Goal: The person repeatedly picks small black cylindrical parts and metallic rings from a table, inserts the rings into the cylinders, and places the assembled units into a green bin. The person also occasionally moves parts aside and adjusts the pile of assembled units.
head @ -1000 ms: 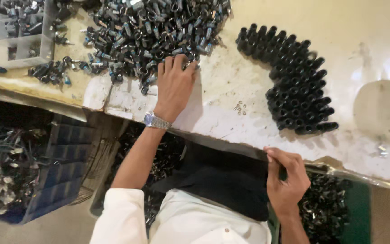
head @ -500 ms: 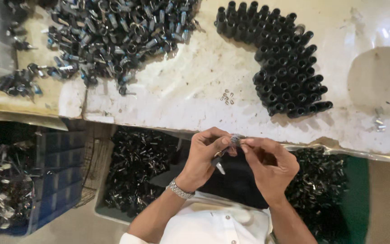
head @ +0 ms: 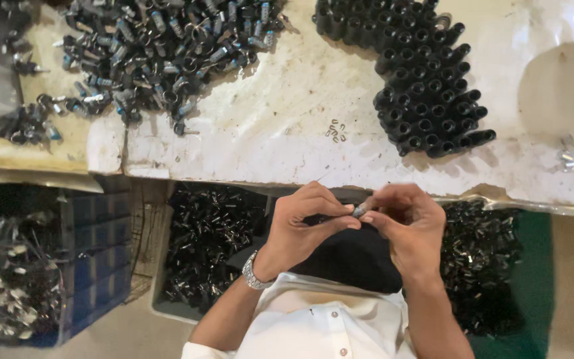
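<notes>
Both hands were up close tog. just below the bench edge [head: 300, 174]. Left hand [head: 303, 223] and right hand [head: 406, 223] each pinched the same small metal part [head: 359, 211] w/ fingertips, right btwn them. Loose pile of grey parts [head: 161, 46] sat top left on the bench, neat cluster of upright black tubes [head: 426, 80] top right, well apart from the hands. Watch [head: 254, 272] on left wrist.

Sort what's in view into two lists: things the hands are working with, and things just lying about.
In hand:
left hand and right hand, pinching one small metal part between the fingertips.

Lying about:
loose pile of metal parts
standing black tubes
few small springs
blue crate
</notes>
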